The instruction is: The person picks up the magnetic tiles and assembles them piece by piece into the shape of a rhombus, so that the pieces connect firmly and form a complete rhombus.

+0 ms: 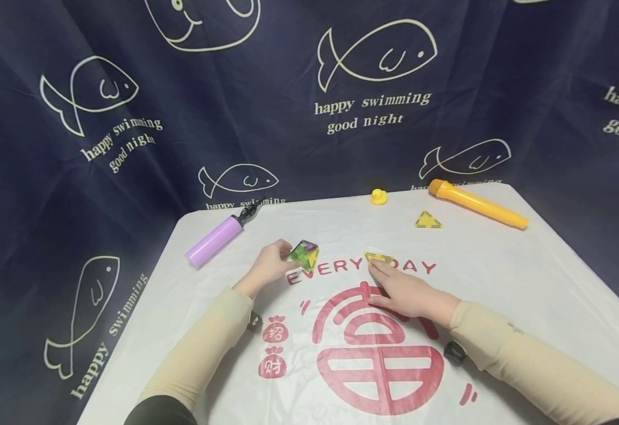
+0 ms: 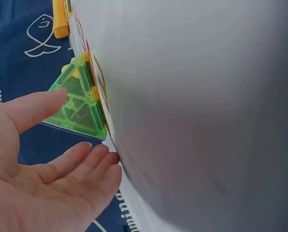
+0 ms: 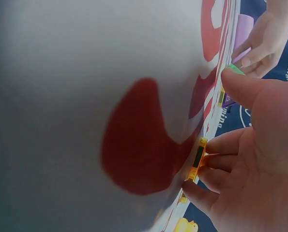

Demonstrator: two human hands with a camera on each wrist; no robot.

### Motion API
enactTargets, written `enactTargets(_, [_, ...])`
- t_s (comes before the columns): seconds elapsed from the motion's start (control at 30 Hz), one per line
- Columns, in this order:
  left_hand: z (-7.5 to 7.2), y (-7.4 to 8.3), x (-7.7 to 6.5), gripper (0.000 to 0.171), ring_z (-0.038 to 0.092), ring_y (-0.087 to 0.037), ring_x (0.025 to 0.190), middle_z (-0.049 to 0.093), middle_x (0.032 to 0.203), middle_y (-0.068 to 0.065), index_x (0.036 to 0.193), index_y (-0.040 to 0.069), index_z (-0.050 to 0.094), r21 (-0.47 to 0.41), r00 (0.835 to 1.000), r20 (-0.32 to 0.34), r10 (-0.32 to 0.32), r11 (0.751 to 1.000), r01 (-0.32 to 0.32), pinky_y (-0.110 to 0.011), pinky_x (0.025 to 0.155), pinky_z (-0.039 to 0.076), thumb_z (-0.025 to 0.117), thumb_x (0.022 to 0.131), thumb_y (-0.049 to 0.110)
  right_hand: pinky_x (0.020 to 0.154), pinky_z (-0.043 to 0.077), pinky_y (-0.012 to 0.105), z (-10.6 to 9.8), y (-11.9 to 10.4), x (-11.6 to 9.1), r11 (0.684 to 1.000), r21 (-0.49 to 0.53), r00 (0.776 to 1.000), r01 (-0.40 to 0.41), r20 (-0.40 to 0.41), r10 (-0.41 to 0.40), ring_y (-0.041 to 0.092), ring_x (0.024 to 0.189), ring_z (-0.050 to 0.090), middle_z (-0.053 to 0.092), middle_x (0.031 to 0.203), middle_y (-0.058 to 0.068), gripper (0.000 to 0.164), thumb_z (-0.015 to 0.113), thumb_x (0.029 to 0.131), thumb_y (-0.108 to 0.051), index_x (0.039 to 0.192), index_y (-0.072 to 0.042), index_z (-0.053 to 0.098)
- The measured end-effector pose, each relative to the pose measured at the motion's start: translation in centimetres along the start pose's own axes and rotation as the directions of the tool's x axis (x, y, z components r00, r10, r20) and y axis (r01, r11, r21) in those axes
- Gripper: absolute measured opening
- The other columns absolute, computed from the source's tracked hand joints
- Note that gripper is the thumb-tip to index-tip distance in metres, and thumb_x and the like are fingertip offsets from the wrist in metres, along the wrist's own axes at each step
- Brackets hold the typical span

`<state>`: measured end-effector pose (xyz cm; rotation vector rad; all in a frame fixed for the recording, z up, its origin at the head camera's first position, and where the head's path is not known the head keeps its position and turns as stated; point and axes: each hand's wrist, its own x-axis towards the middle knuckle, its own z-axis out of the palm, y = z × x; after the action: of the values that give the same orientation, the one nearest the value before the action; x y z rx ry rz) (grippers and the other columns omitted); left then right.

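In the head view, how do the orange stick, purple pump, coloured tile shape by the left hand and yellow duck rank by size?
Largest to smallest:
1. Orange stick and purple pump: too alike to rank
2. Coloured tile shape
3. Yellow duck

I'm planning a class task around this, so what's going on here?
A person works at a white-topped table. The left hand is at a green, purple and yellow tile shape; the right hand touches a separate yellow triangle. A second yellow triangle lies farther back, near a toy duck and an orange stick.
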<state>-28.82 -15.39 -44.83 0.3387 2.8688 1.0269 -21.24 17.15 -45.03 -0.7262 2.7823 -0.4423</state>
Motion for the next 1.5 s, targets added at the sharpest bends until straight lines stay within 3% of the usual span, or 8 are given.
enactTargets(0.2, [0.4,1.2,-3.7,0.035,0.065,-0.032,0.094,0.068,0.099,-0.015,0.113,-0.004,0.066,0.16,1.0,-0.018,0.013,0.987,-0.01,-0.047,0.089,0.055,0.078,0.086,0.016,0.116,0.032,0.055,-0.6,0.5,-0.4,0.999,0.009,0.999,0.037,-0.018,-0.037,0.038,0.15,0.027,0.028,0.164,0.021,0.086,0.07,0.096,-0.045,0.157,0.002,0.033])
enactTargets(0.37, [2.0,4.5,-6.4,0.03,0.068,-0.03,0.089,0.07,0.097,-0.013,0.108,-0.001,0.069,0.343,0.982,0.067,0.179,0.92,-0.191,-0.044,0.084,0.057,0.075,0.088,0.021,0.114,0.033,0.058,-1.9,1.9,-1.9,0.999,0.019,0.998,0.036,-0.043,-0.035,0.042,0.149,0.028,0.03,0.162,0.024,0.081,0.072,0.095,-0.04,0.155,0.003,0.037])
enactTargets(0.5, [3.9,6.4,-6.3,0.042,0.068,-0.026,0.1,0.069,0.11,-0.011,0.121,0.001,0.066,0.427,0.932,0.176,0.315,0.829,-0.361,-0.039,0.09,0.056,0.074,0.092,0.03,0.113,0.033,0.062,-2.5,3.2,-3.6,0.998,0.061,0.999,0.002,-0.048,0.001,0.047,0.146,0.029,0.032,0.159,0.028,0.079,0.072,0.095,-0.039,0.152,0.005,0.04])
enactTargets(0.7, [6.9,9.0,-3.9,0.043,0.065,-0.019,0.112,0.065,0.123,-0.007,0.128,0.006,0.065,0.468,0.812,0.334,0.478,0.664,-0.583,-0.03,0.098,0.052,0.068,0.098,0.037,0.111,0.034,0.064,-2.6,5.5,-7.0,0.993,0.117,0.998,-0.012,-0.053,0.018,0.052,0.142,0.034,0.038,0.154,0.032,0.077,0.074,0.093,-0.039,0.147,0.009,0.045])
enactTargets(0.9, [8.6,11.1,-1.9,0.057,0.047,-0.022,0.14,0.051,0.149,-0.011,0.139,0.008,0.057,0.451,0.742,0.465,0.484,0.591,-0.668,-0.029,0.116,0.034,0.064,0.099,0.047,0.106,0.04,0.064,-3.4,7.3,-10.2,0.991,0.13,0.996,0.006,-0.089,0.006,0.052,0.135,0.043,0.048,0.146,0.032,0.075,0.082,0.087,-0.033,0.141,0.009,0.053])
enactTargets(1.0, [9.1,11.7,-1.2,0.068,0.035,-0.022,0.148,0.041,0.158,-0.013,0.149,0.005,0.048,0.431,0.719,0.519,0.462,0.585,-0.687,-0.031,0.12,0.027,0.061,0.1,0.051,0.104,0.042,0.064,-3.6,8.0,-11.6,0.992,0.129,0.996,-0.004,-0.091,0.016,0.052,0.133,0.046,0.051,0.144,0.031,0.077,0.085,0.083,-0.033,0.14,0.009,0.054])
enactTargets(1.23, [9.0,11.6,-0.6,0.083,0.02,-0.022,0.153,0.024,0.167,-0.012,0.159,0.004,0.031,0.385,0.72,0.574,0.39,0.647,-0.658,-0.034,0.122,0.021,0.058,0.1,0.055,0.098,0.048,0.062,-3.1,8.6,-13.2,0.994,0.107,0.993,-0.014,-0.119,0.027,0.047,0.119,0.057,0.06,0.129,0.026,0.081,0.093,0.071,-0.035,0.132,0.007,0.061])
enactTargets(1.5, [9.1,11.8,-0.5,0.083,0.021,-0.019,0.153,0.023,0.168,-0.011,0.16,0.005,0.03,0.373,0.71,0.589,0.386,0.65,-0.662,-0.03,0.121,0.022,0.057,0.1,0.056,0.085,0.053,0.047,-2.2,9.4,-14.4,0.996,0.083,0.983,-0.042,-0.177,0.056,0.022,0.097,0.06,0.061,0.105,0.0,0.066,0.095,0.067,-0.035,0.119,-0.002,0.07])
